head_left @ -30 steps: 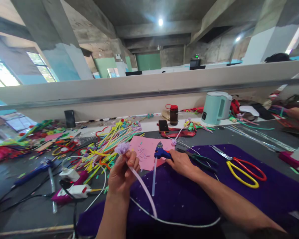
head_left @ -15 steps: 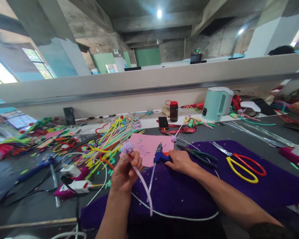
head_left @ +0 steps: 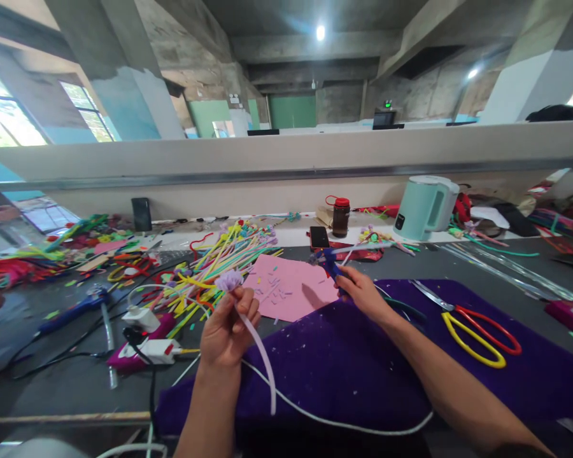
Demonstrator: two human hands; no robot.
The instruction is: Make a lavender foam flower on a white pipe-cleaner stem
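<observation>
From the head camera I take the purple cloth [head_left: 363, 375] as my landmark. My left hand [head_left: 226, 327] is raised over its near left corner, fingers pinched together on a pale lilac pipe cleaner [head_left: 262, 362] whose fluffy flower head [head_left: 229, 279] stands just above the fingertips; the stem curves down toward the cloth's front edge. My right hand [head_left: 363, 294] hovers over the cloth's far edge, closed around a blue glue gun [head_left: 331, 262] that is lifted off the surface, its nozzle pointing away from me. A white cable [head_left: 334, 423] trails across the near part of the cloth.

Just beyond the cloth's far left edge lies a pink sheet [head_left: 291, 289], and left of that a heap of coloured pipe cleaners [head_left: 214, 267]. On the cloth's right part rest yellow-and-red scissors [head_left: 472, 324]. Beyond the cloth stand a red-capped jar [head_left: 340, 217], a dark phone [head_left: 319, 237] and a mint kettle [head_left: 427, 208].

I can read no brand or lettering anywhere; the jar's label is too small. The glue gun's body is mostly hidden by my fingers, and the pliers behind my right wrist are nearly covered.
</observation>
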